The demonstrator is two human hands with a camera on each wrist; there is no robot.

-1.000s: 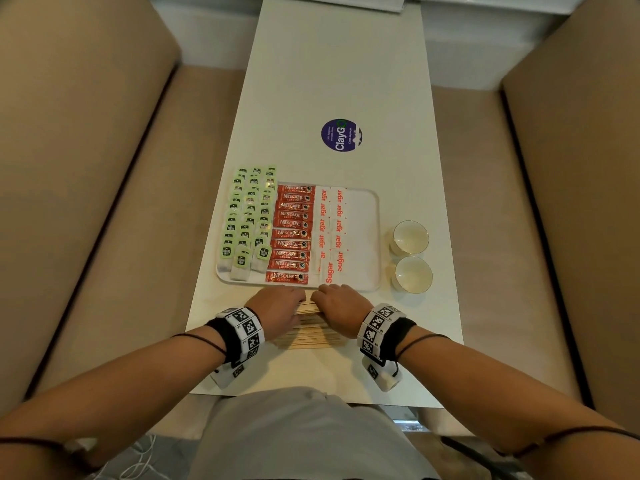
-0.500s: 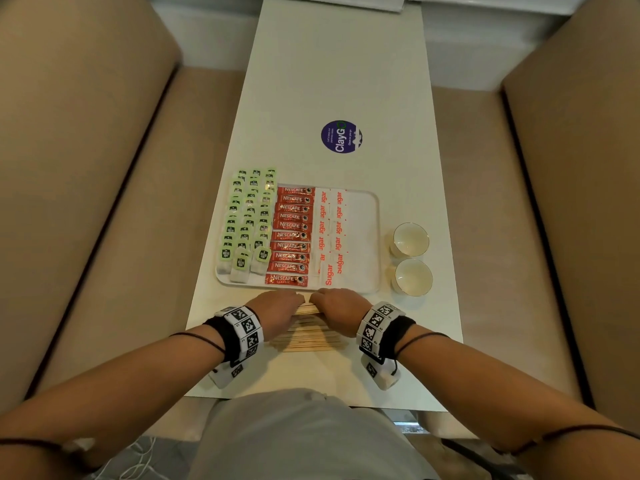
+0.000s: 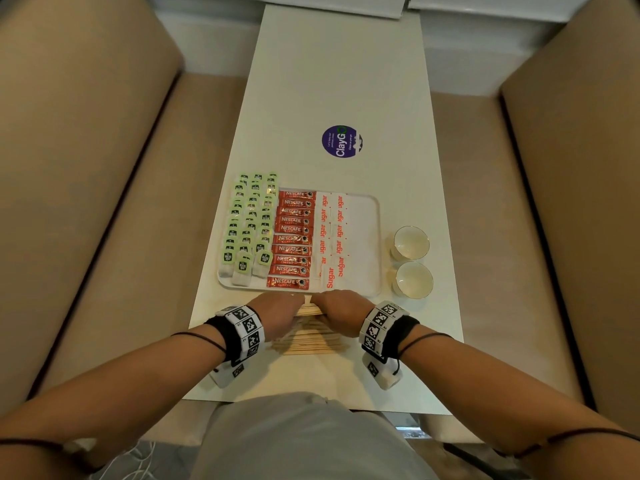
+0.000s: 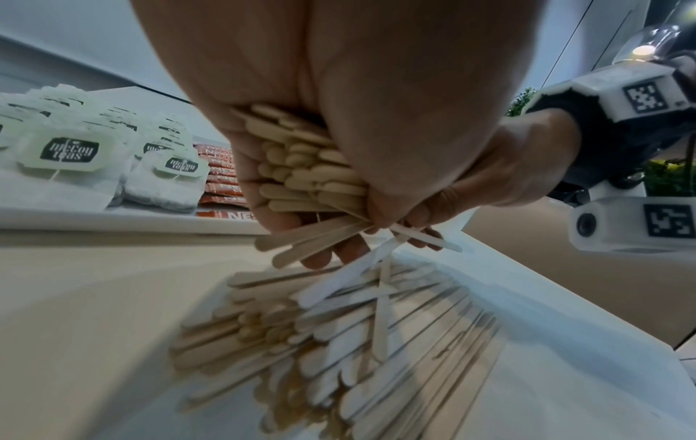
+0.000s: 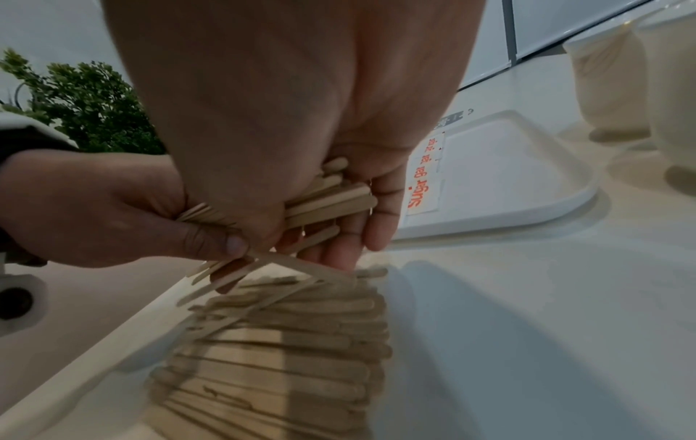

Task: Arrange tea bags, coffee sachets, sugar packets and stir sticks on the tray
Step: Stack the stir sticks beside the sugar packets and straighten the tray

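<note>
A white tray (image 3: pixel 367 237) holds green-tagged tea bags (image 3: pixel 249 230) on its left, red coffee sachets (image 3: pixel 292 239) in the middle and white sugar packets (image 3: pixel 332 237) to their right; its right strip is bare. Just in front of it lies a pile of wooden stir sticks (image 3: pixel 308 337). Both hands grip one bundle of stir sticks (image 4: pixel 309 166) lifted from that pile: my left hand (image 3: pixel 277 315) holds its left end, my right hand (image 3: pixel 337 311) its right end (image 5: pixel 331 199). A few sticks dangle loose under the bundle.
Two small white cups (image 3: pixel 412 261) stand right of the tray. A round purple sticker (image 3: pixel 341 142) lies on the white table (image 3: pixel 346 81) beyond it. Tan upholstered seats (image 3: pixel 86 168) flank the table on both sides.
Both hands have closed round a bundle of stir sticks and raised it slightly off the pile; the tray's contents have not moved.
</note>
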